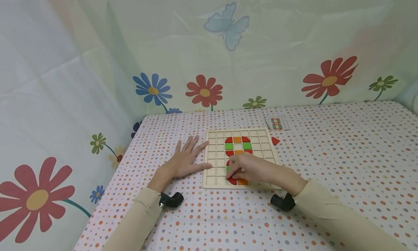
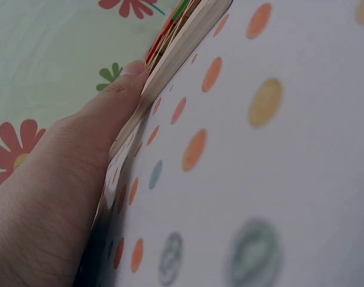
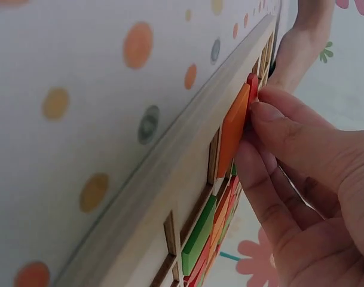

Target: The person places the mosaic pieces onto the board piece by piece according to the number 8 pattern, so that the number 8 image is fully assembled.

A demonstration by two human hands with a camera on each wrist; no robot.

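A pale wooden grid board [image 1: 213, 171] lies on the table with red, orange and green pieces set in its squares. My right hand [image 1: 249, 167] is over the lower middle of the board. Its thumb and fingers pinch a red rounded-corner piece [image 3: 252, 84] at the near row, right beside an orange square [image 3: 234, 128]. A green square [image 3: 199, 233] sits farther along. My left hand [image 1: 184, 162] rests beside the board with fingers spread, its thumb [image 2: 119, 98] and forefinger touching the left edge. The right hand hides some of the middle pieces.
A loose red piece [image 1: 275, 141] lies just off the board's right edge. Behind it is a small card [image 1: 277, 123] printed with a coloured grid pattern. The dotted tablecloth [image 1: 209, 222] covers the table, and a flowered curtain [image 1: 277, 62] hangs behind.
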